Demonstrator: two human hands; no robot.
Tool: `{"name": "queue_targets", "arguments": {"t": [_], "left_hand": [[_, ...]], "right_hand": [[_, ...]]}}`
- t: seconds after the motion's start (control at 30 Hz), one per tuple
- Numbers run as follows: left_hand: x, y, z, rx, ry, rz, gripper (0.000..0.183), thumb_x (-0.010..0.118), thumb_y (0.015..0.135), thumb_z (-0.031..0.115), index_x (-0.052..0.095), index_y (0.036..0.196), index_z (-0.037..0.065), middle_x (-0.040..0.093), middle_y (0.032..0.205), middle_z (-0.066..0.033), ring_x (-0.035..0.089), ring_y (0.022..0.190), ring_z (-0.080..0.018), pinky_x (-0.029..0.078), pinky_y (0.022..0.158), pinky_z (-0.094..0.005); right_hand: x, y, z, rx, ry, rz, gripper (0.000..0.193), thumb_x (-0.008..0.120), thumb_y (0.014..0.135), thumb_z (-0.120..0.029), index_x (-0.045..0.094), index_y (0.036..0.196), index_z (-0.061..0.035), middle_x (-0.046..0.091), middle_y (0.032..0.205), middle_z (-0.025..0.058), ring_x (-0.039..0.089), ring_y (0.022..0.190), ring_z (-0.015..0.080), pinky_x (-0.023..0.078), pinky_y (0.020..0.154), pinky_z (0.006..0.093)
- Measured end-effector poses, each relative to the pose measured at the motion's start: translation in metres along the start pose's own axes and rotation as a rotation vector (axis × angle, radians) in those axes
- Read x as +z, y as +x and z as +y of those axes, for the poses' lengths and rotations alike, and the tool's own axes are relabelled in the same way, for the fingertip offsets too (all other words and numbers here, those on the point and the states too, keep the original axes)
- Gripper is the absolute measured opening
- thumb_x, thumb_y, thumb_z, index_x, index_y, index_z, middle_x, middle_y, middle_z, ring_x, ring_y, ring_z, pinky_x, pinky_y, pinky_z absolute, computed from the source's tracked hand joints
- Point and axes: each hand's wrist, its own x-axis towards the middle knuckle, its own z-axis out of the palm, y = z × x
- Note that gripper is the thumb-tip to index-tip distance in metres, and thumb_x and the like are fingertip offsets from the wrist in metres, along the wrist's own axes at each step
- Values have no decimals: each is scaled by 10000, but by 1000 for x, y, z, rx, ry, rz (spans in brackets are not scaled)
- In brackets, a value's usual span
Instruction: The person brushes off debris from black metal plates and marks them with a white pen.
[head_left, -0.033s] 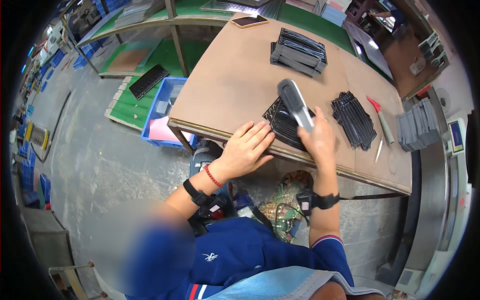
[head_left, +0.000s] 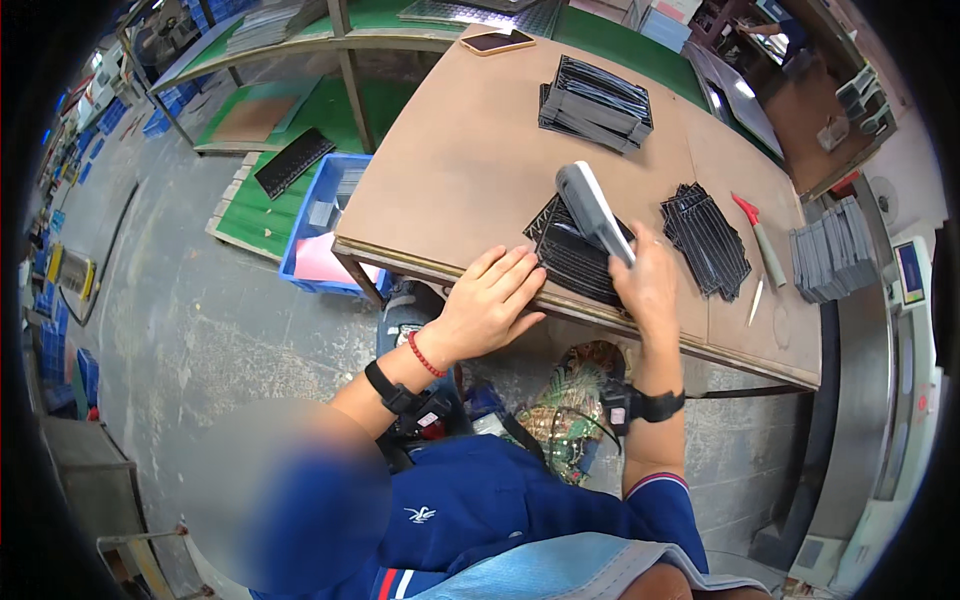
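Clasped in right hand (head_left: 648, 285): brush (head_left: 588, 205), taken by its near end. Slanted across the black stack (head_left: 570, 262), head toward far left, handle toward near right. Overlapping in view; whether touching or held just above, cannot tell from this angle.

Laid out palm down: left hand (head_left: 496, 300), fingers extended, grasping nothing. Pointed outward and rightward, with fingertips at the left side of the stack, touching or just beside it.

Position of stack: along the near edge of the surface (head_left: 430, 170), between the hands; rightward and slightly outward from left hand, leftward and slightly outward from right hand. Long axis: apparently oblique, far left to near right, roughly in line with the brush; partly covered by it, so read with caution.

Nearer to stack: no clear difference; left hand by its left side, right hand by its near-right end. Just right of right hand: dark pile (head_left: 707, 240), well apart from left hand. Beyond the pile: red-ended tool (head_left: 768, 252). Farther out on the surface: bundle (head_left: 597, 100).
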Motion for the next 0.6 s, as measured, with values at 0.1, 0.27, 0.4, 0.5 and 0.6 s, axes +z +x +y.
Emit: {"name": "queue_targets", "arguments": {"t": [0.1, 0.27, 0.4, 0.5, 0.6], "left_hand": [[5, -5, 3, -29, 10, 74, 551, 759, 742, 276, 602, 1210, 30, 586, 1251, -138, 543, 1200, -284, 398, 1039, -425], [22, -6, 1, -20, 10, 174, 503, 760, 742, 267, 635, 1164, 24, 613, 1206, -128, 573, 1155, -276, 420, 1003, -414], [24, -10, -1, -19, 47, 226, 471, 760, 746, 274, 657, 1130, 22, 638, 1168, -118, 594, 1121, -270, 437, 972, -410], [26, -8, 1, -11, 53, 243, 473, 754, 753, 300, 660, 1127, 26, 646, 1155, -112, 599, 1112, -267, 441, 964, -406], [26, -3, 4, 14, 21, 271, 482, 755, 751, 325, 665, 1119, 28, 653, 1139, -106, 606, 1099, -268, 443, 956, -402]], "right_hand": [[-16, -15, 7, -126, -86, -24, 386, 600, 791, -22, 603, 1176, -40, 631, 1035, 205, 631, 877, 360, 508, 701, 461], [-24, -36, -12, -520, -109, -60, 444, 616, 873, -160, 551, 1311, -132, 617, 1055, 213, 639, 878, 350, 552, 709, 425], [-23, -33, -32, -549, -202, -136, 439, 608, 909, -327, 560, 1304, -142, 616, 920, 186, 649, 764, 297, 540, 545, 380], [-14, -11, -1, -566, -304, -15, 423, 571, 932, -344, 566, 1300, -135, 613, 781, 162, 616, 536, 275, 505, 448, 385], [-20, 32, 66, -264, -494, -15, 323, 496, 972, -286, 583, 1230, -111, 612, 707, 147, 646, 544, 274, 534, 452, 371]]}}
